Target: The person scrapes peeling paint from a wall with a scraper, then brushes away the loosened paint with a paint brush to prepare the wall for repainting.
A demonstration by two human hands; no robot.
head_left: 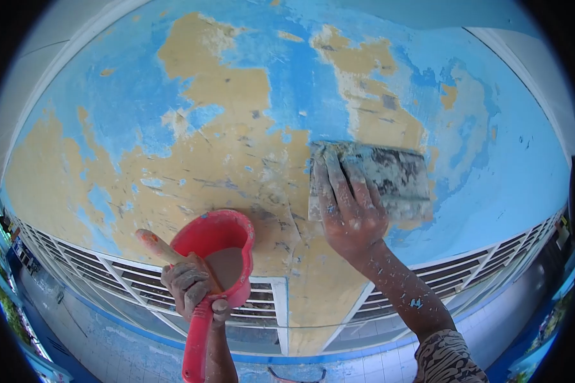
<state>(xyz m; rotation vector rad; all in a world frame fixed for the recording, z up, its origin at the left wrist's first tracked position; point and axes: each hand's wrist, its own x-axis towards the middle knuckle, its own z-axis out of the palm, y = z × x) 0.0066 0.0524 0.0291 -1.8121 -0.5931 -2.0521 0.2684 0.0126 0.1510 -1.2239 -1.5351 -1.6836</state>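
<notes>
My left hand [188, 288] is closed at the neck of a red plastic dipper [241, 295], whose long handle points down. Greyish paste or liquid [227, 263] lies inside its cup. The same hand also pins a stick-like tool handle [152, 242] across the dipper; its working end is not clear to see. My right hand [350, 207], dusty with pale smears, grips a flat rectangular trowel [399, 182] from behind, fingers laid over it. The trowel is at the wall [236, 153], where blue paint has peeled away to tan patches. What the trowel's far face carries is hidden.
Barred window openings [262, 319] with white frames sit low on both sides of a tan pillar strip [319, 300]. A tiled floor [128, 348] lies far below. White trim [517, 67] borders the wall at the upper right.
</notes>
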